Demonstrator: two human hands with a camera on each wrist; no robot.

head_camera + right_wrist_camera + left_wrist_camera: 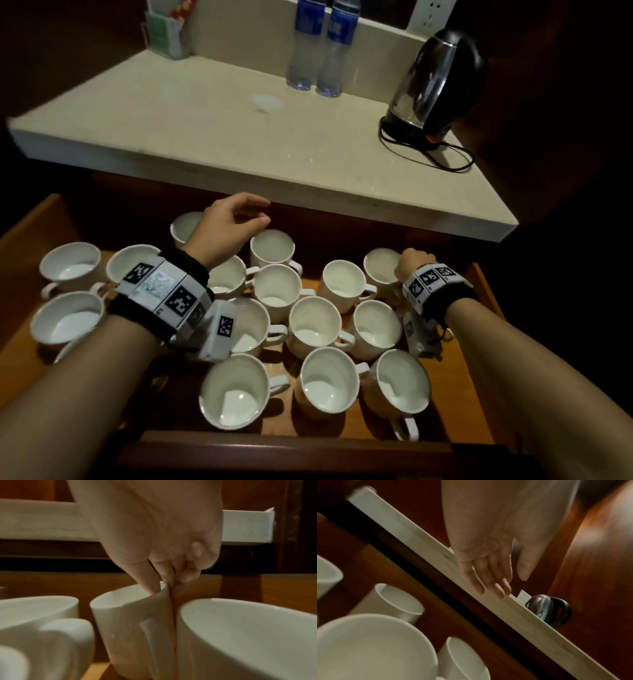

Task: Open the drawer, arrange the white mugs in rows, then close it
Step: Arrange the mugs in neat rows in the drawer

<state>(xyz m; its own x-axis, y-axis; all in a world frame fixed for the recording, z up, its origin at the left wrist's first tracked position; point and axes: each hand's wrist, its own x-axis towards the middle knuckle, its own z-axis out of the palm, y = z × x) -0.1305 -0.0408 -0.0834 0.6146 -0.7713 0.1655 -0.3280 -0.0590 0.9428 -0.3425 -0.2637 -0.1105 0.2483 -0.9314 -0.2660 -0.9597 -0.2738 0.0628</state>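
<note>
The wooden drawer (479,377) is pulled out and holds several white mugs (315,325) standing upright, loosely grouped. My left hand (239,219) hovers over the back middle mugs with relaxed fingers (489,585) and holds nothing. My right hand (412,265) pinches the rim of the back right mug (380,267). In the right wrist view one finger (147,577) dips inside that mug (133,622) and the others lie on its outer wall.
A pale stone countertop (205,137) overhangs the drawer's back, close above both hands. On it stand a black kettle (435,89) with its cord, two water bottles (322,44) and a leaflet holder (164,34). The drawer's front edge (274,445) is near me.
</note>
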